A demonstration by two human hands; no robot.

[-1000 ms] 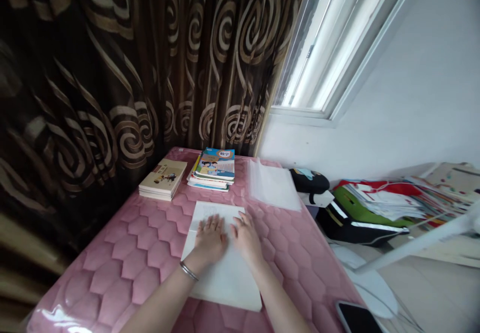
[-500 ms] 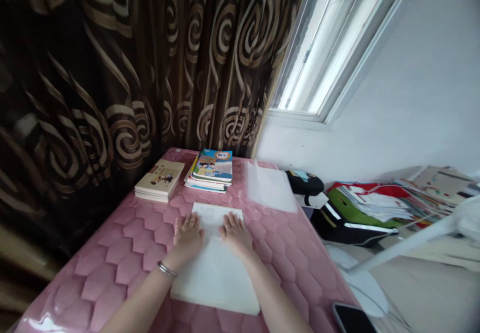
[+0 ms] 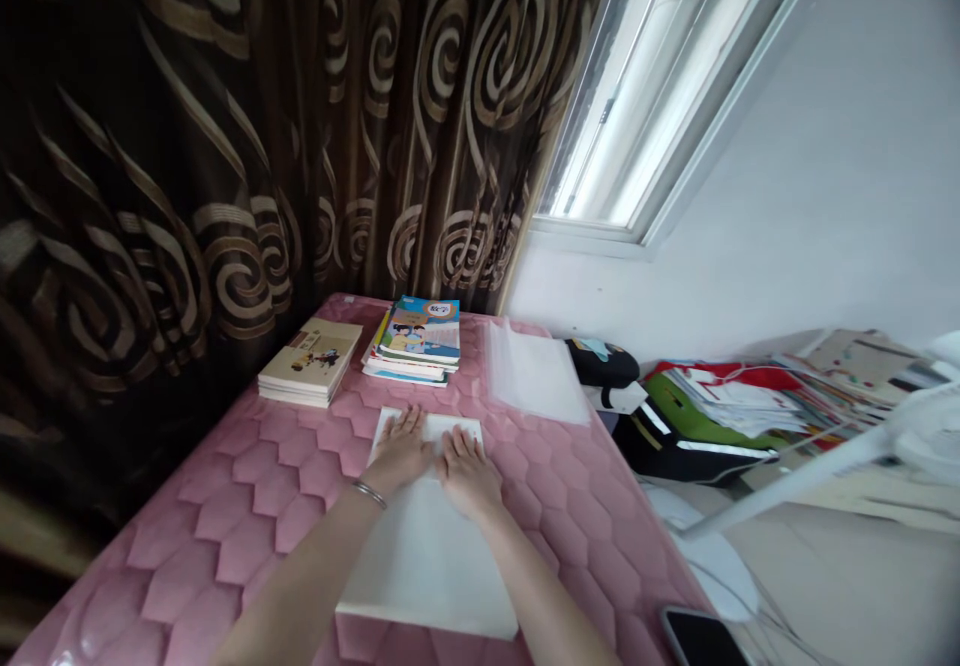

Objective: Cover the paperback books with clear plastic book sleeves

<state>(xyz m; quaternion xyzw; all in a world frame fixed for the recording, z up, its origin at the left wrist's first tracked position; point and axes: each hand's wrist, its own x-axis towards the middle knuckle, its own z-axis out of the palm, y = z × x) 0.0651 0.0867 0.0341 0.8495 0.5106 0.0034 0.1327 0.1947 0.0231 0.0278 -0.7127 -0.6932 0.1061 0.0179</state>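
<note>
**Books ahead of me, phone by my right**

My left hand (image 3: 401, 451) and right hand (image 3: 469, 476) lie on a sheet of paper (image 3: 427, 566) on the counter (image 3: 225, 516). Behind it sit a book stack (image 3: 310, 361), a second book stack (image 3: 412, 341) and a plastic sleeve (image 3: 534, 374); a phone (image 3: 697, 641) lies at the near right corner.

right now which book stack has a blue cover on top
The messy stack of textbooks, blue-edged on top; the neat stack of books to its left has a cream cover.
</note>
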